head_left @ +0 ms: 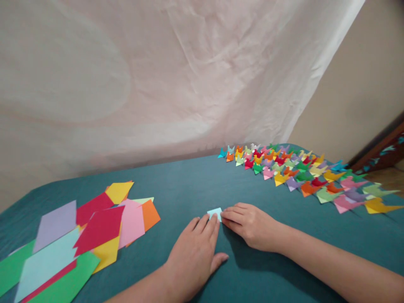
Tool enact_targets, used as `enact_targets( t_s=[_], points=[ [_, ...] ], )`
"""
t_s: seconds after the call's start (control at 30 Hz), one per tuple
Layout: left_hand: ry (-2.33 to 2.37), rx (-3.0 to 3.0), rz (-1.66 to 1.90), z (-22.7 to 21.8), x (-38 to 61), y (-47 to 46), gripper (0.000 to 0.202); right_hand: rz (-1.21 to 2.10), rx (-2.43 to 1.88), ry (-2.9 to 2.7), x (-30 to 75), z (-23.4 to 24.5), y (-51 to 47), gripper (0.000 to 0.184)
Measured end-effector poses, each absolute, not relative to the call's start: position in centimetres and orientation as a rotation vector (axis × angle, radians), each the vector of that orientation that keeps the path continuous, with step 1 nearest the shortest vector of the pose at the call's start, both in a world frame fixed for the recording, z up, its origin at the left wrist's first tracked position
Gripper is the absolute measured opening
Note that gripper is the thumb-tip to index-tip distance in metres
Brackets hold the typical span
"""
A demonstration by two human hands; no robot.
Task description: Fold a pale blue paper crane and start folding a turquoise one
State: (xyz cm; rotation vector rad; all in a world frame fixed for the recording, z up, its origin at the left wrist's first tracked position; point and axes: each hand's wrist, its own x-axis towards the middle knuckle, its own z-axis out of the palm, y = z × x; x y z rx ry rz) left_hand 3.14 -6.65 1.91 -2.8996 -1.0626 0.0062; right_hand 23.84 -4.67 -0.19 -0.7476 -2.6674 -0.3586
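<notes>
Pale-blue folded paper (215, 212) lies on the teal surface (176, 185) under our fingertips (216, 219): left grip (194, 252) flat and spread, right grip (249, 225) loosely extended, both pressing, neither clasping. Coloured sheets (94, 229) lie left of them.

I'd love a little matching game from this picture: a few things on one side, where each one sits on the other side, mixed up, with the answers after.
Things
1. paper birds
2. loose sheets
3. pale-blue paper
4. white cloth

Places
A. at the fingertips of the left hand and right hand
B. hanging behind the table
C. in rows on the table's right side
D. overlapping on the table's left side

Pairs: 1-C, 2-D, 3-A, 4-B
</notes>
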Motion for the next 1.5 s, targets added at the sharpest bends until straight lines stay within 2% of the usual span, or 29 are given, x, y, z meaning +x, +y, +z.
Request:
enact_targets(
  t_s=[0.57,1.0,1.5],
  points=[
    [-1.026,-2.907,0.027,1.8,2.9,-6.2,0.059,-0.338,-0.735,-2.641,23.9,-0.2,-5.0,0.025],
    [-1.046,-2.894,0.020,2.1,2.8,-6.1,0.054,-0.059,-0.965,-2.739,24.1,0.4,-5.1,0.025],
    [-1.028,-2.910,0.013,2.6,2.6,-5.8,0.050,-0.075,-0.926,-2.789,24.3,1.2,-5.0,0.023]
  ],
)
